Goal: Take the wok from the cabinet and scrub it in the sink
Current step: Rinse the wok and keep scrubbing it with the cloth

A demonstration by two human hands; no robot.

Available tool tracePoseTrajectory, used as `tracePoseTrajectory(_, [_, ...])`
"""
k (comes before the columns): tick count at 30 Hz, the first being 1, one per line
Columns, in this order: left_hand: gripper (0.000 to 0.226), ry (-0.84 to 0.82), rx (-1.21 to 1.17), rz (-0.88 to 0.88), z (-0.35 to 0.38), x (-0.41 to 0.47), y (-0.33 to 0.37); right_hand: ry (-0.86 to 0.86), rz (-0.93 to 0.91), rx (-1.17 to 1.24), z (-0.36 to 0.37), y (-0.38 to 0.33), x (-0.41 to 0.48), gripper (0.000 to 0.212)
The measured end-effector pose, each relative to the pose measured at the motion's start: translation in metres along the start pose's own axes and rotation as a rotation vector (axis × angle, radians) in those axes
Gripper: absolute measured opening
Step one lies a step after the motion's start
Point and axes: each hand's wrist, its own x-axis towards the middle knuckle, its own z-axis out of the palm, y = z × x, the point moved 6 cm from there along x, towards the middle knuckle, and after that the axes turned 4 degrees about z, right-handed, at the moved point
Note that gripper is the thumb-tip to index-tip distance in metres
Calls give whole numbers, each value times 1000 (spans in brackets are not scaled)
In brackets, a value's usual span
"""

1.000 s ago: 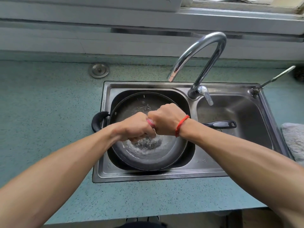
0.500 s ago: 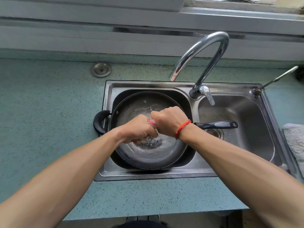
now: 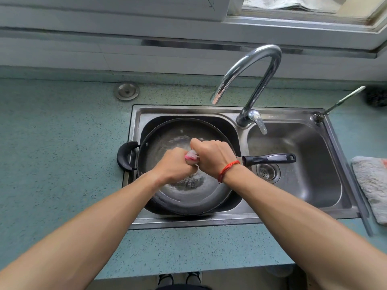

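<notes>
- Two fists meet over the middle of the wok [image 3: 167, 143]: the left hand [image 3: 176, 166] and the right hand [image 3: 213, 155] are both closed tight around one pink and white cloth [image 3: 191, 156], of which only a bunched bit shows between them.
- Right wrist carries a red string bracelet [image 3: 227, 169].
- Under the hands, a patch of foamy, speckled water [image 3: 191, 181] lies in the bottom of the wok.
- Dark and round, the wok sits in the left basin of the stainless double sink [image 3: 188, 110], filling most of it.
- Its black loop handle [image 3: 125, 155] pokes over the sink's left rim, and its long black handle [image 3: 270, 159] reaches across the divider above the right basin.
- Below that long handle, the right basin's drain strainer [image 3: 268, 171] is in view.
- Behind the divider stands the chrome gooseneck tap [image 3: 251, 74], its spout turned over the left basin; no stream is clearly visible.
- A second, thin metal tap [image 3: 343, 99] rises from the sink's back right corner.
- Around the sink runs a speckled teal countertop [image 3: 62, 143], with a round metal cap [image 3: 126, 91] set in it at the back left.
- A grey towel [image 3: 372, 185] lies on the counter just right of the sink.
</notes>
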Motion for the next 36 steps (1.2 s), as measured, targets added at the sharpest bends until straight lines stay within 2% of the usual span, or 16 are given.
tracePoseTrajectory(6, [22, 155, 107, 88, -1, -11, 11, -37, 58, 99, -5, -3, -10, 26])
tracePoseTrajectory(10, [21, 218, 38, 150, 0, -18, 16, -36, 81, 182, -12, -3, -17, 31])
tracePoseTrajectory(13, [17, 231, 37, 169, 0, -22, 20, -57, 125, 232, -15, 0, -21, 39])
tracePoseTrajectory(18, [24, 299, 97, 150, -9, -27, 8, -70, 189, 255, -14, 10, -27, 45])
tracePoseTrajectory(21, [14, 345, 109, 124, -18, -31, -3, -61, 212, 259, -15, 16, -31, 42])
tracePoseTrajectory(28, [16, 423, 105, 189, -28, -40, -7, -47, 263, 309, -18, 18, -34, 26])
tracePoseTrajectory(31, [19, 457, 68, 187, -27, -41, -2, -68, 268, 297, -17, 14, -34, 20])
tracePoseTrajectory(36, [11, 440, 30, 131, -29, -39, -10, -40, 286, 313, -16, 18, -36, 20])
